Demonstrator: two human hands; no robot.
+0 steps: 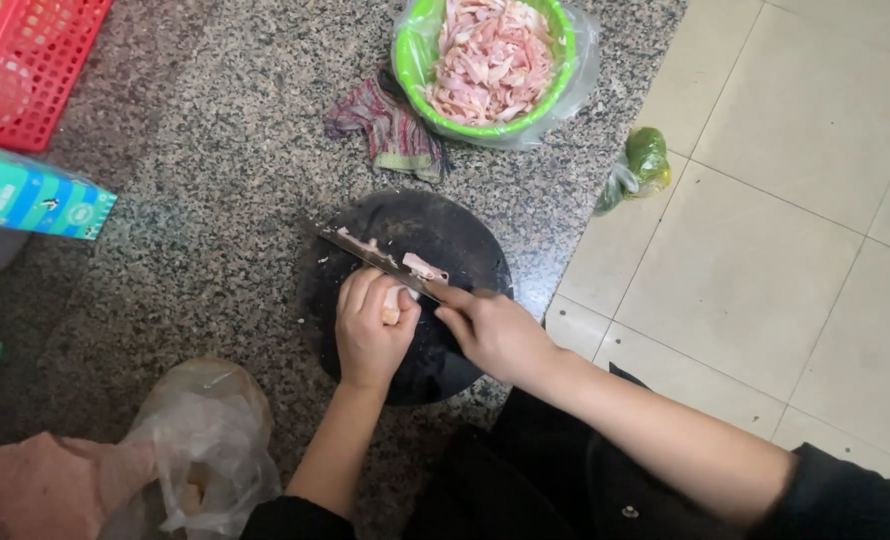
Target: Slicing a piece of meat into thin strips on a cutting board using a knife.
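Observation:
A round black cutting board (455, 235) lies on the speckled granite counter. My left hand (368, 335) presses a pale piece of raw meat (393, 305) down on the board. My right hand (490, 330) grips the handle of a knife (370, 255), whose blade angles up and left across the board, right beside my left fingers. Thin pink cut slices (424, 267) lie along the blade. A green bowl (485, 60), lined with clear plastic and heaped with pink meat slices, stands behind the board.
A striped cloth (390, 125) lies left of the bowl. At the top left is a red basket (30, 65), with a teal carton (30, 195) below it. A clear plastic bag (200, 450) sits near the front. A green bag (645, 165) hangs at the counter's edge over tiled floor.

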